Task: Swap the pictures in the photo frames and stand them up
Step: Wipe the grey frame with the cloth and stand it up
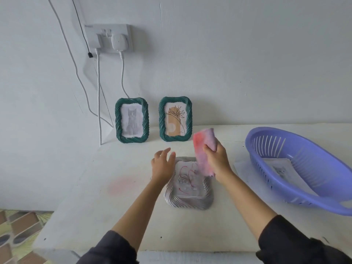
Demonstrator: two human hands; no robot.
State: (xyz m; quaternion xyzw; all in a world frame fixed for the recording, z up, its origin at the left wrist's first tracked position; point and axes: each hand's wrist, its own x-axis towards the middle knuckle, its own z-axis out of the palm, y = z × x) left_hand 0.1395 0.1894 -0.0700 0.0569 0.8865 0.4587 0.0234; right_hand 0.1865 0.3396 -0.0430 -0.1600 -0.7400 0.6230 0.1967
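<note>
**Steady the flat frame before wiping**

A grey frame [190, 201] lies face up on the desk [114, 216], its glass marked with red scribbles. The right hand [216, 159] grips a bunched pink cloth [204, 147], held above the frame's far right corner. The left hand [163, 164] is open with fingers spread, over the frame's far left corner; whether it touches the rim I cannot tell from this angle.

The step looks like cleaning the glass, probably ahead of changing its picture. To do it well:

- Press the left palm on the rim, not the glass, so the frame cannot slide.
- Wipe with a clean fold (the cloth already shows red, and may smear).
- Work from the centre outward, lightly.

Two green frames, the cat frame [131, 120] and the plant frame [175, 119], stand upright by the wall, well apart from the hands. A basket [285, 189] to the right holds a printed sheet [282, 168].
</note>
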